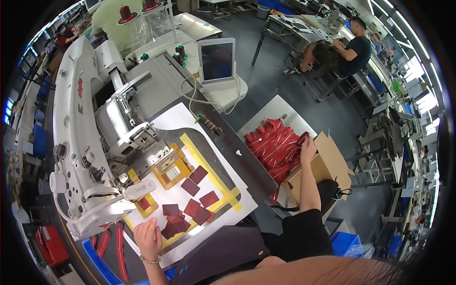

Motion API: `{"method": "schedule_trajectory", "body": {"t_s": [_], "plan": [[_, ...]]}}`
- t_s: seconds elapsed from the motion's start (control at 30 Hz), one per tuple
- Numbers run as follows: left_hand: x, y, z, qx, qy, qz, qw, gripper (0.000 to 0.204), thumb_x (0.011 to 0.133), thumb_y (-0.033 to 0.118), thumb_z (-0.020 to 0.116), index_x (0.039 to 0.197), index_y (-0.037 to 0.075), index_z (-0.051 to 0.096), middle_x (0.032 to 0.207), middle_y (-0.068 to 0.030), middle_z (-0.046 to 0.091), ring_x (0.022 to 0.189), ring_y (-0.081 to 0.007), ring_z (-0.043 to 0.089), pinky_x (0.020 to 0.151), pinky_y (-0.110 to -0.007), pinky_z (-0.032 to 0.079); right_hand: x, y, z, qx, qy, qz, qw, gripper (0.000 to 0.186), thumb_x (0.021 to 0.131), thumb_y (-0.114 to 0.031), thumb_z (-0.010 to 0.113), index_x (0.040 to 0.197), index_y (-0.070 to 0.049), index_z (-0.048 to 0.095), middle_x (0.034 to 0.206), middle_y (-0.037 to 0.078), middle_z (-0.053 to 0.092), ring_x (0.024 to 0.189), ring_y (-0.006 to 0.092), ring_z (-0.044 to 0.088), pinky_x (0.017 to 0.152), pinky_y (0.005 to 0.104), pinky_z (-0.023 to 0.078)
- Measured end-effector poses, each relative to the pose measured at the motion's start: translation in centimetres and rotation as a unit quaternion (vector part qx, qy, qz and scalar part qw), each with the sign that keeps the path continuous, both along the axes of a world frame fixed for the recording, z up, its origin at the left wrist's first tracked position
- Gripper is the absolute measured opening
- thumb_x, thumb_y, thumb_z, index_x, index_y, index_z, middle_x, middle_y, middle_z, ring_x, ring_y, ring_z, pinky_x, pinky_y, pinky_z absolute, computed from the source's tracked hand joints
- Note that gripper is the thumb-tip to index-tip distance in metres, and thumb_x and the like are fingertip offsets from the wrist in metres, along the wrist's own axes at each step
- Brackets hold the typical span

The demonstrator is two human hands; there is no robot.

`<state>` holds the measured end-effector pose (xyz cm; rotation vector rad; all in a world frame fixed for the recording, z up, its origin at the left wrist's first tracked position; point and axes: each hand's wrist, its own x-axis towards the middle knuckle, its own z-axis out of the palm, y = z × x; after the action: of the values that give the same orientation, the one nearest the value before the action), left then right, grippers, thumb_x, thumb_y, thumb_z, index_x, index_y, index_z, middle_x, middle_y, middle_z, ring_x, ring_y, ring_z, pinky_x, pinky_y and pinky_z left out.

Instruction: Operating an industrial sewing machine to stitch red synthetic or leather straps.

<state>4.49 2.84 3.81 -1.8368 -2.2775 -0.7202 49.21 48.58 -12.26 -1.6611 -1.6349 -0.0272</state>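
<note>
My right hand [308, 148] reaches out to the right, at the edge of a heap of red zipper strips [273, 147]. Its fingers are closed on a dark red strip at the heap's edge. My left hand [149, 238] is over the near left edge of a white board [228, 213] on the sewing machine. Its fingers are loosely bent and apparently hold nothing. Several small dark red rectangular pieces [191, 187] lie scattered on the board, some overlapping. Beside them, under the machine head, sits a yellow frame [169, 176].
The large white sewing machine [76, 133] fills the left. A screen [216, 59] stands behind the board. An open cardboard box [327, 166] adjoins the zipper heap. More red strips lie by a blue tray [97, 261] at lower left. Another person [354, 50] sits working at far right.
</note>
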Motion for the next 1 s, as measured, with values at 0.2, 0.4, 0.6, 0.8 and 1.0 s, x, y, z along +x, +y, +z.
{"method": "schedule_trajectory", "body": {"t_s": [0.2,0.4,0.6,0.8,1.0], "plan": [[-0.1,-0.7,-0.5,0.002,-0.027,-0.002,1.0,0.03,0.073,0.002,0.064,0.103,0.003,0.064,0.096,-0.0077,0.064,0.083,-0.0246,0.059,0.079,-0.037,0.043,-3.2,-3.7,15.8,0.081,0.195,0.125,0.969,0.021,0.094,-0.016,0.054,0.094,0.003,0.061,0.072,0.002,0.059,0.065,0.0065,0.054,0.059,0.0256,0.045],[0.0,-1.3,-0.6,-0.001,-0.052,0.009,0.999,0.031,0.072,0.002,0.065,0.103,0.004,0.064,0.094,-0.0064,0.064,0.081,-0.0225,0.06,0.078,-0.036,0.044,-9.5,-10.4,23.9,0.08,0.225,0.215,0.947,0.015,0.091,-0.008,0.056,0.097,0.005,0.062,0.081,0.003,0.063,0.07,0.0056,0.057,0.063,0.02,0.046],[0.3,-2.3,-1.3,0.018,-0.092,0.022,0.995,0.029,0.073,0.004,0.067,0.102,0.006,0.065,0.093,-0.0043,0.065,0.081,-0.0205,0.061,0.075,-0.033,0.044,-17.0,-17.7,19.8,0.115,-0.04,0.308,0.944,0.009,0.08,-0.001,0.064,0.088,0.001,0.067,0.073,0.012,0.065,0.061,0.0198,0.061,0.056,0.0304,0.048],[0.2,-4.5,-1.4,0.029,-0.11,0.065,0.991,0.027,0.075,0.004,0.066,0.102,0.006,0.065,0.091,-0.0028,0.065,0.08,-0.0197,0.061,0.074,-0.031,0.045,-27.2,-25.1,16.3,0.097,0.019,0.612,0.785,0.043,0.056,0.004,0.063,0.099,0.004,0.066,0.084,0.015,0.066,0.067,0.0269,0.063,0.06,0.0332,0.051],[-0.3,-5.5,-1.6,0.036,-0.147,0.082,0.985,0.025,0.077,0.005,0.065,0.101,0.007,0.066,0.089,-0.0035,0.066,0.079,-0.0208,0.061,0.073,-0.032,0.045,-31.7,-32.1,13.8,-0.02,0.04,0.707,0.705,0.036,0.071,-0.008,0.07,0.106,-0.001,0.063,0.086,0.009,0.065,0.067,0.0211,0.063,0.056,0.0307,0.051]]}}
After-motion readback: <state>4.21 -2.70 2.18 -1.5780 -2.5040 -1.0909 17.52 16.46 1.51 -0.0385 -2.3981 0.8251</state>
